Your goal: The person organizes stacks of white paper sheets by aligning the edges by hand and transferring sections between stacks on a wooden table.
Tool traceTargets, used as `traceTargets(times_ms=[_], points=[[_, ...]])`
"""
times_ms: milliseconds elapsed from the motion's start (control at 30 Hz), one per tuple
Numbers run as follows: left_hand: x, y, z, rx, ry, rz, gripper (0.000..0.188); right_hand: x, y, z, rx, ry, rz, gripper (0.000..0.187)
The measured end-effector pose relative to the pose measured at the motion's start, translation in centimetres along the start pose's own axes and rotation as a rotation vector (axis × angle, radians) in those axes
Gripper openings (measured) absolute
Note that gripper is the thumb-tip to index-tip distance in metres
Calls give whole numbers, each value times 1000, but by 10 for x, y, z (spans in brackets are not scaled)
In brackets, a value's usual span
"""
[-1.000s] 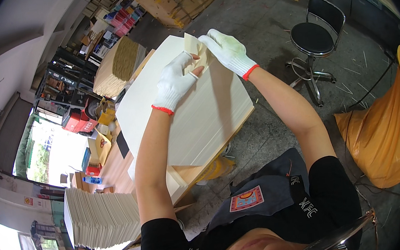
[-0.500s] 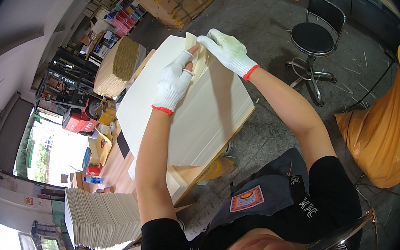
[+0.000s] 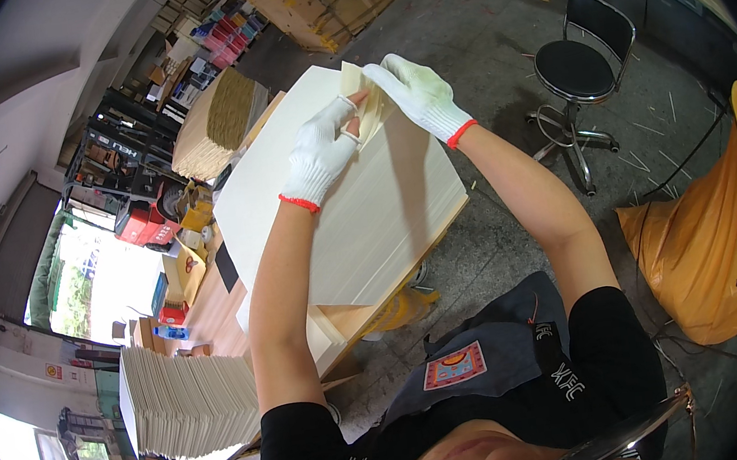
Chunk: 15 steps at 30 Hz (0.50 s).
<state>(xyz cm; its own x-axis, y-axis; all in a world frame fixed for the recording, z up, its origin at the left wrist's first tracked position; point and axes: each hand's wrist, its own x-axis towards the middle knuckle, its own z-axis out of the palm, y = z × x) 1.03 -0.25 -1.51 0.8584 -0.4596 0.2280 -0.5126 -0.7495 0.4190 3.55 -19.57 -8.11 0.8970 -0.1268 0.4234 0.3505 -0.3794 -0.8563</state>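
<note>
A tall stack of large white paper sheets (image 3: pixel 262 174) lies on a wooden table in front of me. At its far corner several cream sheets (image 3: pixel 350 78) are bent up from the pile. My left hand (image 3: pixel 320 151), in a white knit glove with bare thumb and forefinger tips, lies on the stack with those tips closed at the edge of the bent sheets. My right hand (image 3: pixel 415 93), in a full white glove with a red cuff, is curled round the same corner from the right. Its fingertips are partly hidden.
At the lower left stands another stack of white sheets (image 3: pixel 190 400); a brown-edged stack (image 3: pixel 232 109) is beyond the table. Small items and scissors (image 3: pixel 192 262) lie on the left side. A black swivel chair (image 3: pixel 576 72) and an orange sack (image 3: pixel 699 256) stand to the right.
The fingertips of my left hand have shifted slightly along the bent sheets, and the raised corner has changed shape a little. My right hand stays almost in place.
</note>
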Motion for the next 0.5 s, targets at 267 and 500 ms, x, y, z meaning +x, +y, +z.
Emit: traceTargets(times_ms=[267, 500], points=[[-1, -9, 0, 20, 68, 106, 31, 3, -1, -31, -723, -208, -287, 45], [-4, 9, -3, -57, 20, -48, 27, 16, -9, -17, -372, -174, -181, 43]])
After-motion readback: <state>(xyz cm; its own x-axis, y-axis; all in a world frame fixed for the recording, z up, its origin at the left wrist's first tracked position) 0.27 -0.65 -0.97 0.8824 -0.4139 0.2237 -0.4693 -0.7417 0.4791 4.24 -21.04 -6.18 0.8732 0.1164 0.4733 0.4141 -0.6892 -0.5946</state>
